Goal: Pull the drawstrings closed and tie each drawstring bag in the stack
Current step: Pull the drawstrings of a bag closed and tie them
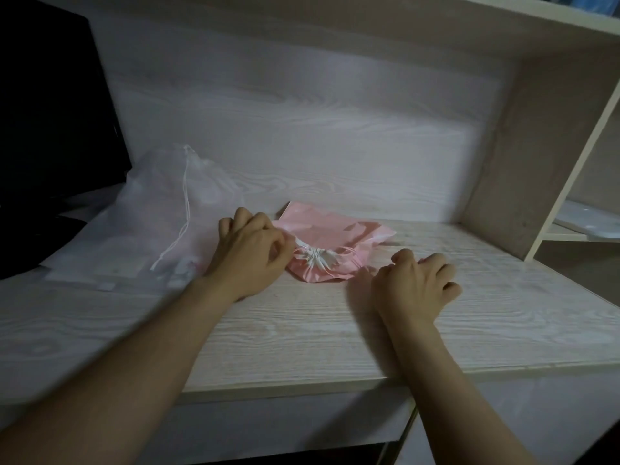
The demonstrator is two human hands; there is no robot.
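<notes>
Pink bag (335, 236) mid-bench (302, 330), mouth already cinched, knot prob. unfinished: left grip (255, 250) pinches its drawstring (315, 256) at the gathers, right grip (419, 283) curled just right, can't tell if holding cord; whitish bags (151, 213) at left apparently still to do.

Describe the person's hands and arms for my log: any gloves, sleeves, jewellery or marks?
Left hand and right hand are bare: no gloves, rings or watch visible. Left forearm and right forearm are bare too, with no sleeve in view. I can make out no bands or marks, though the picture is slightly blurred.
</notes>
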